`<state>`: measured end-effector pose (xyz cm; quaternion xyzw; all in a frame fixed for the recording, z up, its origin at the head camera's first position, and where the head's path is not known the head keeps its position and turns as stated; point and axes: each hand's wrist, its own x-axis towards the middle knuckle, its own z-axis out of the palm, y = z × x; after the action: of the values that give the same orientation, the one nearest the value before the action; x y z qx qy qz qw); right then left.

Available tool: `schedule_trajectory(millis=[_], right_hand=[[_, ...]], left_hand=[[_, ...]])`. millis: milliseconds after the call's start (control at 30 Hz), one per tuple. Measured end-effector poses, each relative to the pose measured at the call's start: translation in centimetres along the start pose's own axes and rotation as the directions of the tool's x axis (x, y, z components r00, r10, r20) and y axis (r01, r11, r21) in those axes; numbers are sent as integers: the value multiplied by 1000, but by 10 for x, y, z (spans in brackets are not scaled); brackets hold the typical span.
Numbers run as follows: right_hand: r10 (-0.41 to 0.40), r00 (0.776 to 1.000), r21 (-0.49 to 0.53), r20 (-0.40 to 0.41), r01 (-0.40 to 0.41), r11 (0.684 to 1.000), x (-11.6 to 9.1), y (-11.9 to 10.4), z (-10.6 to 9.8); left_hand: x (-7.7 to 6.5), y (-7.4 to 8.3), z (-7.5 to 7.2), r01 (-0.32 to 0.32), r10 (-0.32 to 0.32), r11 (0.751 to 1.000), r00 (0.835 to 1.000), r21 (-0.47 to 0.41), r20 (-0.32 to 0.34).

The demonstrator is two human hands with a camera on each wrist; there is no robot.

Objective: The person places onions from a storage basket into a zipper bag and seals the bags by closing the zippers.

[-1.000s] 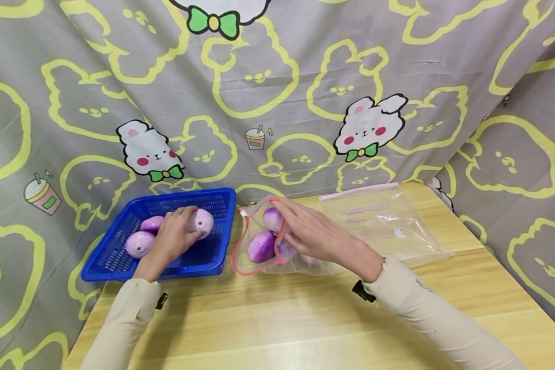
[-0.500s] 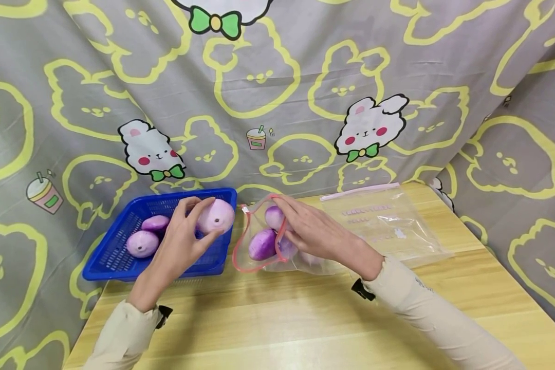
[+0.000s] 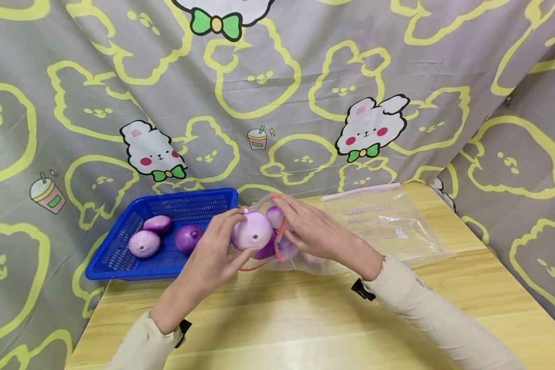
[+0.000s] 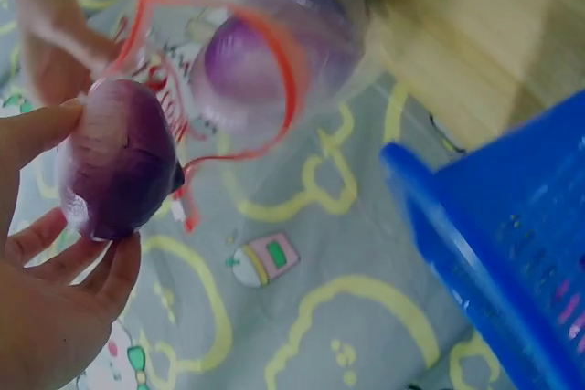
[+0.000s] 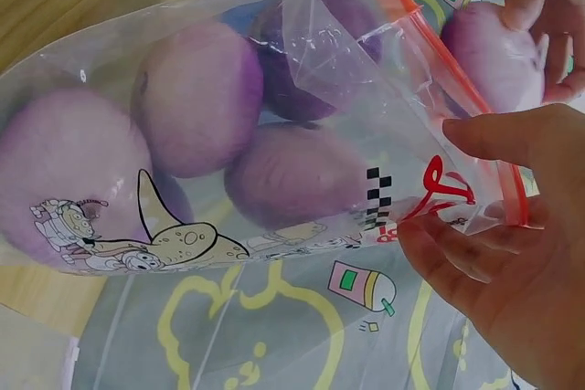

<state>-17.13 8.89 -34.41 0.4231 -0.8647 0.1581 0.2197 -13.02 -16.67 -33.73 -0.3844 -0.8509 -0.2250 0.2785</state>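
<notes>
My left hand point(image 3: 213, 252) pinches a pale purple onion point(image 3: 252, 231) between thumb and fingers, right at the mouth of a clear zip bag point(image 4: 315, 89) with a red-orange edge. In the left wrist view the held onion point(image 4: 121, 160) looks darker, apart from the bag's opening. My right hand point(image 3: 319, 234) grips the bag's edge between thumb and fingers. The right wrist view shows several onions inside the bag, one of them a pale onion point(image 5: 199, 98), along with printed cartoon figures on the plastic.
A blue plastic basket point(image 3: 159, 268) stands at left with three onions, including a dark purple onion point(image 3: 187, 238). Another clear bag point(image 3: 416, 234) with a pink zip lies flat at right on the wooden table point(image 3: 305, 324). A patterned curtain point(image 3: 277, 92) hangs behind.
My left hand has lifted the pale onion out of the blue basket and carried it right to the bag's mouth. The right hand has stayed at the bag's edge.
</notes>
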Motion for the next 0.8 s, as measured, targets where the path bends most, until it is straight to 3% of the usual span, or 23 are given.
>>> schedule_trajectory(millis=[133,367,533,600,700,800], right_hand=[[-9,1000,7,4,9,1000,-1,-2,-1],[-49,999,39,-24,50,998,-2,-4,-4],[-68,997,43,-32,69,997,-5,-5,-6],[-76,997,48,-28,77,996,-6,-6,-7],[-85,996,67,-26,87,994,-7,-5,-8],[-81,996,102,-39,85,991,-8,-2,-11]], left_hand=[[0,3,14,-30,30,999,999,37,-18],[1,7,34,-76,87,993,988,93,-126],[1,9,45,-108,120,989,985,98,-127],[2,9,47,-133,148,983,982,124,-118],[6,5,44,-168,199,969,966,181,-168],[12,-4,32,-130,168,976,962,176,-218]])
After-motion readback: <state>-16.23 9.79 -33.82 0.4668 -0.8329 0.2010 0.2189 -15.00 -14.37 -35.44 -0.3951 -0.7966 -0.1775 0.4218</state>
